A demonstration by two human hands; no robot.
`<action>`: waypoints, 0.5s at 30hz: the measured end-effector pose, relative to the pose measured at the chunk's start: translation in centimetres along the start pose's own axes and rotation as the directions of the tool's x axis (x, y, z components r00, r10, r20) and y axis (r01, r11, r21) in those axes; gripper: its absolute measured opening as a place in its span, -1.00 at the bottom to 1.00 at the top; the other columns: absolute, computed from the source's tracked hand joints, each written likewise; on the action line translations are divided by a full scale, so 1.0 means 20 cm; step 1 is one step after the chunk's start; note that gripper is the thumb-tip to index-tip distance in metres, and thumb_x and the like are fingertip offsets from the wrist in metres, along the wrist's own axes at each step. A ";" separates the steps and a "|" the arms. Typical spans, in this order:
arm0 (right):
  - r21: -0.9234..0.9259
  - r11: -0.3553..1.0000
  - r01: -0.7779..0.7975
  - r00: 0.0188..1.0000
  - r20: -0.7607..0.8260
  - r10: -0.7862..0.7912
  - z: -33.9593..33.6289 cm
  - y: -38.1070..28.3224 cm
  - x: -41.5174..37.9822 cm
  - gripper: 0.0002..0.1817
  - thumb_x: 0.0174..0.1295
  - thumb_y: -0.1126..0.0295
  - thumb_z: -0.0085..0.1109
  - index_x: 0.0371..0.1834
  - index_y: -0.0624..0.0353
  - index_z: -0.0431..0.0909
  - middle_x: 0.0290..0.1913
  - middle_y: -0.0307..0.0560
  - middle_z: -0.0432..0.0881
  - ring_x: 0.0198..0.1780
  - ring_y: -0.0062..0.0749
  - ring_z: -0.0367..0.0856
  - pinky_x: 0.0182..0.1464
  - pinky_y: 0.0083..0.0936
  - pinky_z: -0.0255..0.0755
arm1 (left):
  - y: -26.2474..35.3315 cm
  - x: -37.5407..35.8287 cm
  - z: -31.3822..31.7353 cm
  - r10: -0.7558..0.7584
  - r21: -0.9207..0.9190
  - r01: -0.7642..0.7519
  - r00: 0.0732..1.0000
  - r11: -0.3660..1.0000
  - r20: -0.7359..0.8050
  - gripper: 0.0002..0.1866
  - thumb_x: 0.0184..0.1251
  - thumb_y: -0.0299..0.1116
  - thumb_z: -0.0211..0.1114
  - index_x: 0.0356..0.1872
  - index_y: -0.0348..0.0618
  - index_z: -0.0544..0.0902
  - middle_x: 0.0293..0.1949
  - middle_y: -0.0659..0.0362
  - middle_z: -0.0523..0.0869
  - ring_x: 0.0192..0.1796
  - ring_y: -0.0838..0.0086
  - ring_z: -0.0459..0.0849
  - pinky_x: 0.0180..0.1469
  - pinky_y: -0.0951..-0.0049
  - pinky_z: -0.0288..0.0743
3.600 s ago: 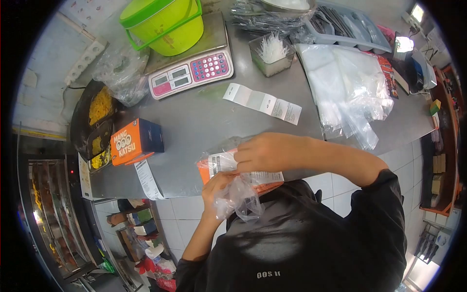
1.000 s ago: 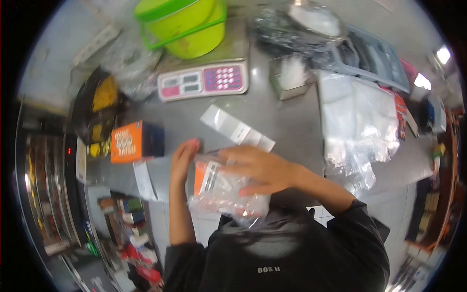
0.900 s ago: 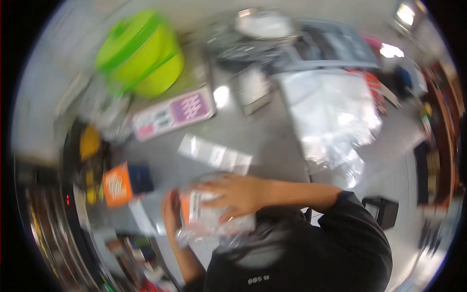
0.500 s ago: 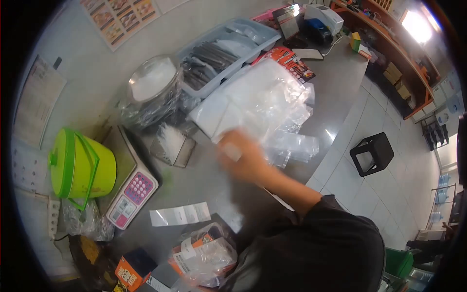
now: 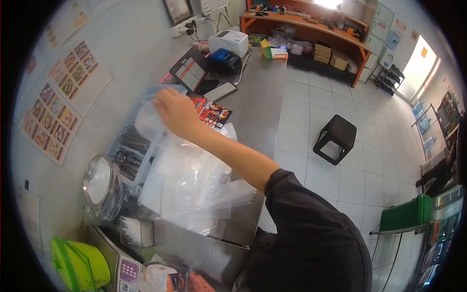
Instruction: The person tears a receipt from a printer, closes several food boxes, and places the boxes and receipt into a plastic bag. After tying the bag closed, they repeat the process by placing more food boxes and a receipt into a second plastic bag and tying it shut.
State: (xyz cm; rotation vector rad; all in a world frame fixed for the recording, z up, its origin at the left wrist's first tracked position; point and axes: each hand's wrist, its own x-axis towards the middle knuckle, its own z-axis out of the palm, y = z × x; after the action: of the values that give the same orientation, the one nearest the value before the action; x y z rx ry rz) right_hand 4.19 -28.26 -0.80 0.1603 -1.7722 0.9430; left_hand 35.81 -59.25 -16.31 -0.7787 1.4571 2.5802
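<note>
My right hand (image 5: 176,112) reaches over the far compartment of the blue plastic tray (image 5: 127,104), its fingers bent down and closed. Translucent white plastic (image 5: 148,121) lies right under the fingers; what they pinch is hidden. At the bottom edge my left hand (image 5: 200,283) shows only in part, closed against the side of a plastic-wrapped orange and white package (image 5: 165,276). Dark wrapped cutlery (image 5: 130,153) fills the tray's nearer compartment. Clear plastic bags (image 5: 194,170) are spread over the steel counter beside the tray.
Along the wall stand a steel bowl in plastic (image 5: 98,180), a holder of white straws (image 5: 137,232), a scale (image 5: 129,270) and a green lidded bucket (image 5: 80,265). Farther back are a tablet (image 5: 190,70), a phone (image 5: 221,91) and a printer (image 5: 228,44). A black stool (image 5: 335,138) stands on the floor.
My right hand has moved from the near edge of the plastic bags to the tray's far compartment. The view has swung up the counter. The package now appears closer to the scale, with my left hand at it.
</note>
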 end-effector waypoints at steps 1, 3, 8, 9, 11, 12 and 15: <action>0.038 0.999 0.031 0.998 0.050 -0.033 -0.02 -0.11 0.08 -0.86 0.21 0.34 0.08 -0.35 0.18 0.45 -0.42 0.08 0.57 -0.32 0.11 0.57 -0.32 -0.13 0.43 | -0.01 0.00 0.06 0.024 -0.029 -0.024 1.000 0.999 -0.003 -0.41 0.45 -0.02 -0.03 0.35 -0.19 0.28 0.32 -0.03 0.38 0.37 0.18 0.31 0.42 0.10 0.07; 0.092 0.995 0.023 0.954 0.296 -0.049 -0.13 -0.38 0.21 -0.85 0.22 0.34 0.07 -0.35 0.20 0.45 -0.48 0.13 0.58 -0.38 0.14 0.59 -0.35 -0.09 0.44 | 0.03 0.04 0.17 0.106 -0.109 -0.107 0.994 0.988 -0.009 -0.40 0.45 -0.02 -0.03 0.37 -0.19 0.26 0.34 -0.04 0.36 0.39 0.17 0.29 0.44 0.09 0.04; 0.616 0.767 -0.179 0.529 0.717 -0.453 -0.36 -0.80 0.02 -0.84 0.21 0.42 0.01 -0.26 0.32 0.43 -0.53 0.14 0.56 -0.43 0.07 0.58 -0.35 -0.17 0.45 | 0.25 0.36 0.35 0.436 0.100 -0.452 0.888 0.887 0.146 -0.58 0.37 -0.21 0.12 0.16 -0.21 0.43 0.11 -0.02 0.54 0.15 0.22 0.50 0.18 0.19 0.29; 0.712 0.644 -0.279 0.536 0.672 -0.511 -0.40 -0.81 -0.02 -0.84 0.22 0.44 0.00 -0.23 0.32 0.43 -0.51 0.12 0.56 -0.41 0.04 0.57 -0.33 -0.22 0.45 | 0.27 0.41 0.35 0.479 0.153 -0.511 0.853 0.846 0.206 -0.61 0.35 -0.24 0.15 0.12 -0.21 0.46 0.07 -0.01 0.58 0.11 0.23 0.55 0.13 0.21 0.34; 0.720 0.579 -0.383 0.606 0.669 -0.432 -0.51 -0.75 0.00 -0.81 0.21 0.39 0.03 -0.24 0.32 0.47 -0.54 0.12 0.58 -0.41 -0.02 0.63 -0.32 -0.28 0.49 | 0.32 0.44 0.31 0.461 0.361 -0.628 0.764 0.689 0.451 -0.68 0.32 -0.32 0.20 0.03 -0.22 0.53 -0.02 -0.01 0.65 0.01 0.26 0.63 0.02 0.26 0.44; 0.724 0.541 -0.428 0.636 0.667 -0.390 -0.58 -0.70 0.03 -0.80 0.21 0.36 0.05 -0.25 0.31 0.50 -0.55 0.12 0.59 -0.41 -0.04 0.66 -0.32 -0.30 0.51 | 0.34 0.43 0.29 0.412 0.469 -0.699 0.706 0.541 0.577 -0.72 0.30 -0.35 0.23 -0.01 -0.22 0.57 -0.07 0.00 0.69 -0.04 0.27 0.67 -0.03 0.28 0.49; 0.307 0.950 0.058 0.599 0.751 -0.279 -0.79 -0.54 0.11 -0.58 0.11 0.29 0.21 0.02 0.24 0.46 -0.15 0.11 0.59 0.00 -0.15 0.60 0.02 -0.20 0.43 | 0.48 0.21 0.43 0.098 0.711 -0.702 0.707 -0.020 0.701 -0.67 0.31 -0.33 0.24 0.06 -0.23 0.57 -0.13 0.04 0.71 -0.12 0.27 0.67 -0.10 0.34 0.51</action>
State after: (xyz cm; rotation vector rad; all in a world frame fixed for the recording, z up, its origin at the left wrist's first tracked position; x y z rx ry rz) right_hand 20.65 -24.36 8.50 1.0500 -2.3665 1.0304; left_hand 25.85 -58.18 -7.22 0.6056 2.8263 0.9750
